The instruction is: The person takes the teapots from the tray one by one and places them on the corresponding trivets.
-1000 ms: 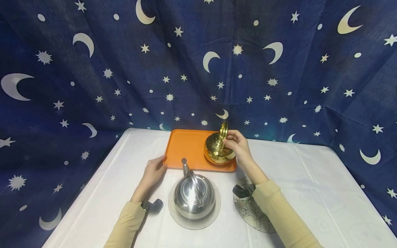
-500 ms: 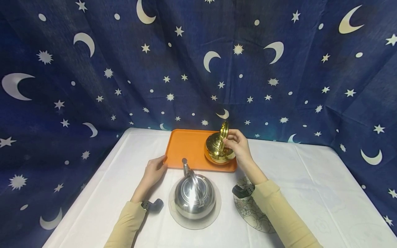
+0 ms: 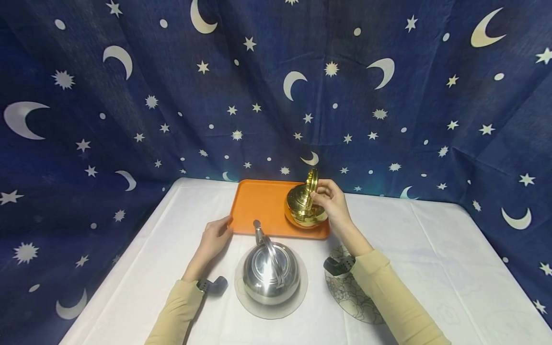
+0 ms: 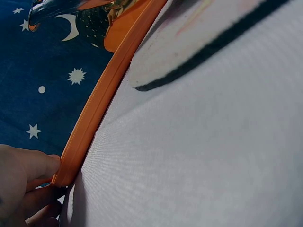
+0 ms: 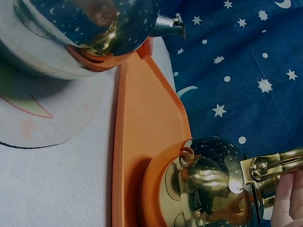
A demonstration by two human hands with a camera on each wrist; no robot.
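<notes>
A shiny gold kettle (image 3: pixel 297 203) sits at the right end of an orange tray (image 3: pixel 254 206), with a round orange base (image 5: pixel 151 189) under it. My right hand (image 3: pixel 334 203) holds the kettle's raised gold handle (image 5: pixel 279 163) between thumb and fingers. At the tray's near left corner, my left hand (image 3: pixel 214 239) pinches the rim, its thumb above and the other fingers below, as the left wrist view shows. In front of the tray stands a silver kettle (image 3: pixel 269 282), its spout (image 3: pixel 258 232) pointing toward the tray.
Under the silver kettle lies a round pale mat (image 3: pixel 297 306). A second round mat (image 3: pixel 353 299) with a floral drawing is partly covered by the right forearm. White cloth (image 3: pixel 431 258) covers the table, and a blue star-and-moon curtain (image 3: pixel 258 86) hangs behind it.
</notes>
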